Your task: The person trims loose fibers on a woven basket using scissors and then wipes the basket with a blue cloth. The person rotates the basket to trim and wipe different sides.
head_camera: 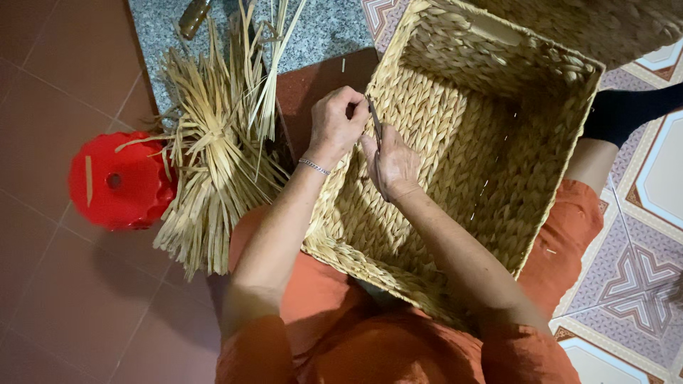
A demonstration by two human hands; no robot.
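The right hand grips a thin dark tool, fingers closed around it, its long axis pointing up and away along the basket's left wall. The left hand pinches the rim just beside the tip, fingers curled together. What sits under the fingertips is hidden. A bundle of straw lies off to the left, over a red stool.
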